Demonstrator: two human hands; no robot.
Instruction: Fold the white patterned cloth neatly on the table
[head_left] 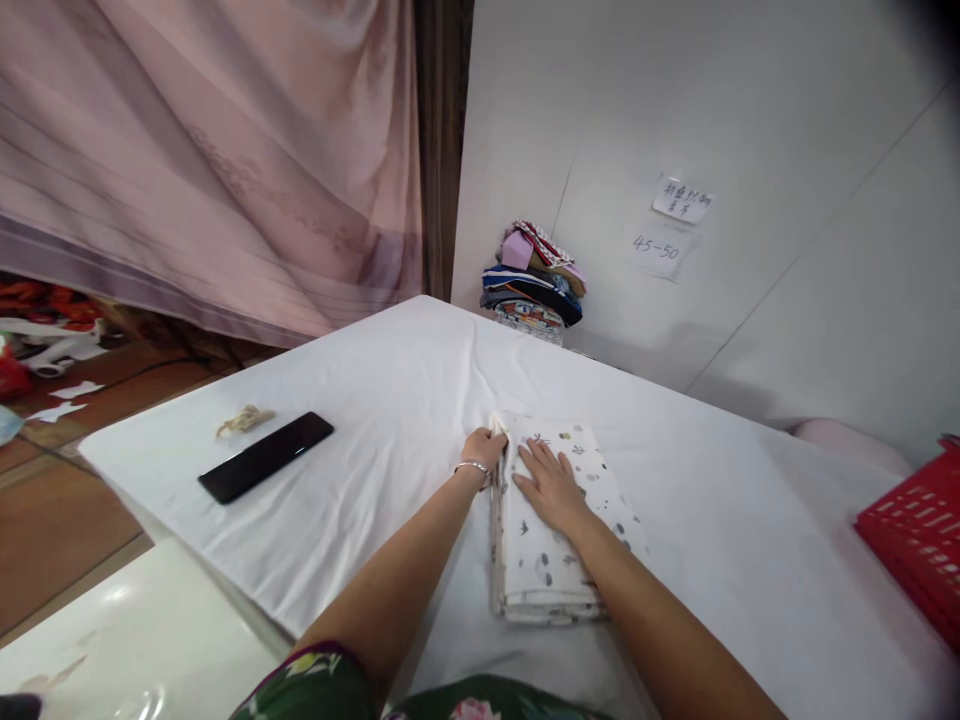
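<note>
A folded white cloth (536,560) with small grey and yellow printed motifs lies in several layers on the white-covered table (390,400). At its far left corner, my left hand (484,450), with a bracelet on the wrist, is closed on the cloth's edge. My right hand (551,485) rests flat on top of the cloth, its fingers spread apart. The right forearm crosses over the cloth's near right side and hides part of it.
Left on the table are a black phone (266,458) and a small beige bundle (245,420). A stack of folded clothes (534,275) stands by the wall behind the table. At the right edge sits a red plastic basket (915,530). A pink curtain (225,150) hangs behind, left.
</note>
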